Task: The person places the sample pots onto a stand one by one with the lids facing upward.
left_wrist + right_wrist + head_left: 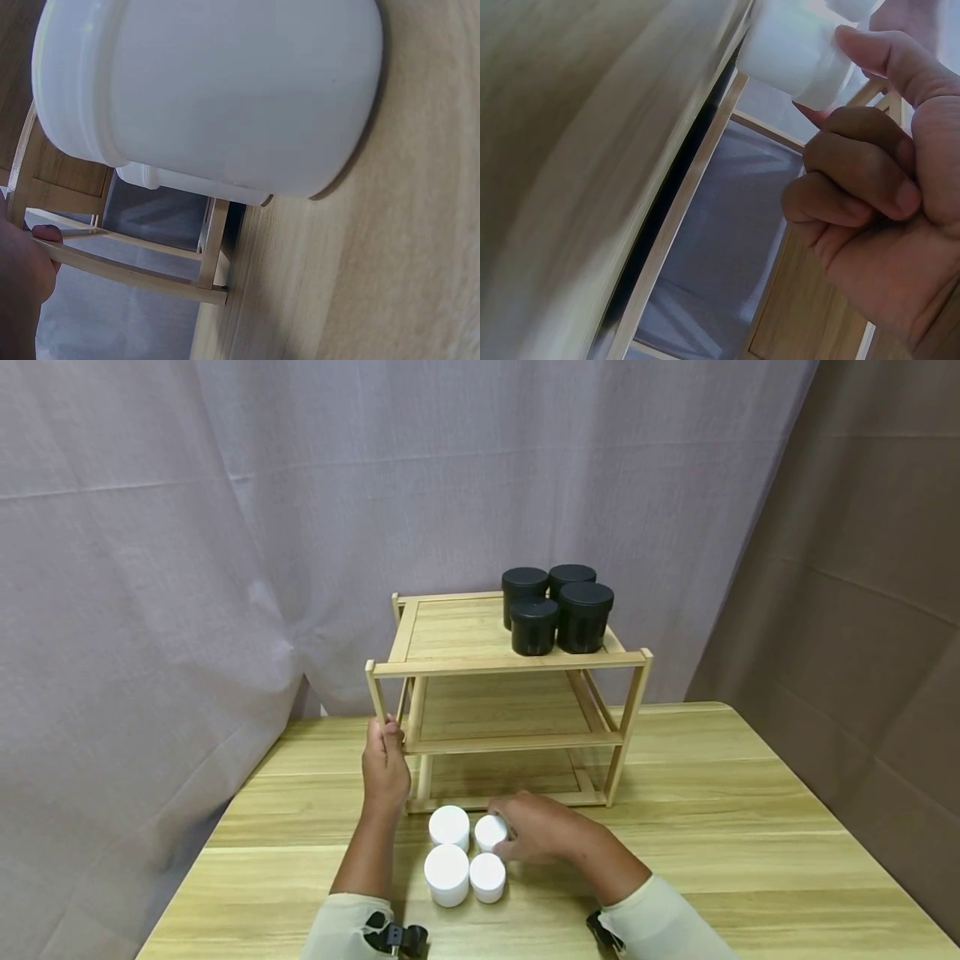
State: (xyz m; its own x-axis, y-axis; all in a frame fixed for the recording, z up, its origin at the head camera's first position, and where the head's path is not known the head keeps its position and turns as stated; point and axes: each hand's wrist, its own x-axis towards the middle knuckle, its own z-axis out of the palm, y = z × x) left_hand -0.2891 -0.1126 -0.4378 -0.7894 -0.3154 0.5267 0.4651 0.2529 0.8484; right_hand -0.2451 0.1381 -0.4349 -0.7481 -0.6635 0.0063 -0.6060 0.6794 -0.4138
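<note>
My left hand (386, 770) grips the front left post of a three-tier wooden rack (457, 631). With thumb and index finger, my right hand (542, 827) pinches a small white lidded jar (491, 832) in front of the rack; its other fingers (862, 161) are curled into the palm. Close by stand another small white jar (487, 877) and two larger ones, a rear jar (449, 827) and a front jar (447, 875). That front jar fills much of the left wrist view, upright on the wooden table (405, 225).
Several black lidded jars, among them a front one (534, 628), stand together on the right of the rack's top shelf. A grey curtain (300, 510) hangs behind the table, and a brown curtain (847, 635) hangs along the right side.
</note>
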